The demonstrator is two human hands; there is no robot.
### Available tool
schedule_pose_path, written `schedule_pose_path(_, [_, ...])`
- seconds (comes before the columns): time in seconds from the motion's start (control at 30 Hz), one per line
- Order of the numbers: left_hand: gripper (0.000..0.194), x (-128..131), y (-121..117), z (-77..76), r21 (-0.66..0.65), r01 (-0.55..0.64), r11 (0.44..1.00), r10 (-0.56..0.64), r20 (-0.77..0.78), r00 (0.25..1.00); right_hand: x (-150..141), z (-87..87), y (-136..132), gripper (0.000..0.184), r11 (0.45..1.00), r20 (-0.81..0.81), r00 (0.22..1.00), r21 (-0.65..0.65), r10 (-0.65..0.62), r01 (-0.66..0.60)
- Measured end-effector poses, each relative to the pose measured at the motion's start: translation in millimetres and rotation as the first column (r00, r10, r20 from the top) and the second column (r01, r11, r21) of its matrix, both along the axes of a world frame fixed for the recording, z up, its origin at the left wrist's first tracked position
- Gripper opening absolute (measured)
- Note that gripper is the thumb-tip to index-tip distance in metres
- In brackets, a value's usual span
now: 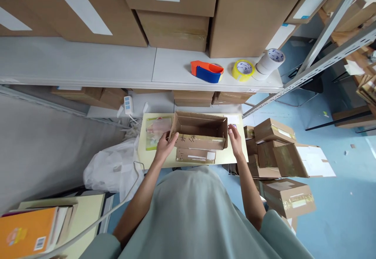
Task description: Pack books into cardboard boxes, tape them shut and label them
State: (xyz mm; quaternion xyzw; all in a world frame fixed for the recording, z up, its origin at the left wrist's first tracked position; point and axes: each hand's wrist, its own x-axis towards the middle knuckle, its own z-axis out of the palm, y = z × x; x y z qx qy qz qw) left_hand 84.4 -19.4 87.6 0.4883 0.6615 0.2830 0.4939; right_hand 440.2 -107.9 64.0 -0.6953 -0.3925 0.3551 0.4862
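Note:
An open-topped cardboard box (199, 142) with handwriting on its side stands on the pale yellow tabletop (241, 149); its visible inside looks bare. My left hand (166, 146) grips the box's left end, thumb over the near side. Just off the box's right end, my right hand (235, 140) has its fingers drawn together around a small dark and reddish thing too small to name. A flatter cardboard piece (195, 156) with a white label lies in front of the box. Left of it is a clear packet with green edging (152, 135).
Above the table, a shelf (117, 61) bears large cartons, an orange-blue tape dispenser (207, 72), a yellow tape roll (243, 70) and white rolls (270, 61). Cartons (289, 196) are piled at right. A white plastic bag (108, 165), cable and orange book (28, 231) sit left.

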Motion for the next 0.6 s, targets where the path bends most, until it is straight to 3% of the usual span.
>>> schedule_pose_path(0.17, [0.057, 15, 11, 0.6, 0.069, -0.152, 0.986, 0.161, -0.167, 0.973, 14, 13.5, 38, 0.088, 0.995, 0.100, 0.991, 0.041, 0.087, -0.092])
schedule_pose_path(0.3, [0.063, 20, 13, -0.9, 0.064, -0.141, 0.988, 0.149, -0.138, 0.979, 22, 15.0, 71, 0.081, 0.982, 0.237, 0.955, 0.025, 0.176, -0.187])
schedule_pose_path(0.47, [0.062, 6, -12, -0.1, 0.081, -0.106, 0.991, 0.113, -0.089, 0.990, 34, 14.2, 102, 0.064, 0.974, 0.408, 0.888, -0.016, 0.211, -0.224])
schedule_pose_path(0.6, [0.072, -6, -42, 2.2, 0.075, -0.043, 0.996, 0.049, -0.079, 0.996, 46, 9.4, 121, 0.064, 0.974, 0.384, 0.896, -0.059, 0.224, -0.218])
